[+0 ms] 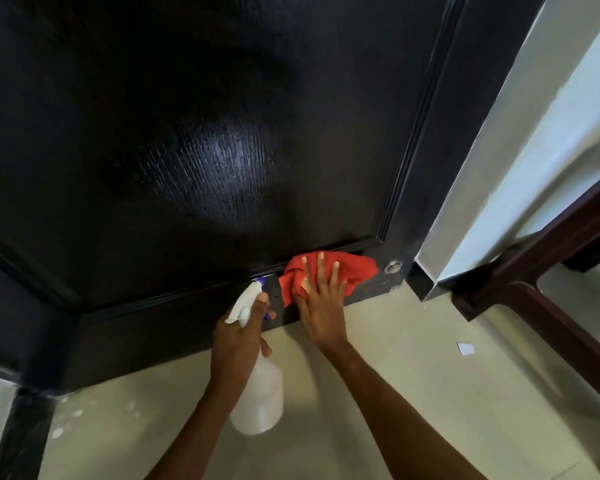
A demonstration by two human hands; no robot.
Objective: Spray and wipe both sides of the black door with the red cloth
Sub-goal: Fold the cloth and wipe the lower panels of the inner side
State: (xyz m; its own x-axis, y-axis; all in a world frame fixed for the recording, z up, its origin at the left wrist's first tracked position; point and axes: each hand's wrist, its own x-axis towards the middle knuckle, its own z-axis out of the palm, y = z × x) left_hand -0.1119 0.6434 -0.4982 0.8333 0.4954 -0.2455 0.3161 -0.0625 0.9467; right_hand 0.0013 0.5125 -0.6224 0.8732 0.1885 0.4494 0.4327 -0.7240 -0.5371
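I look down at the lower part of a black door, whose glossy, grained panel fills most of the view. My right hand lies flat with its fingers straight and spread, pressing a crumpled red cloth against the door's bottom rail, just above the floor. A small tan label shows on the cloth near the base of my fingers. My left hand is curled round the neck of a white spray bottle, gripping it just left of the cloth; the nozzle, tipped with blue, points at the door and sits very near it. A small round metal fitting is set in the rail just right of the cloth. Below lies a pale tiled floor, with a small scrap of white paper well to the right. A pale wall and dark wooden trim stand on the right.
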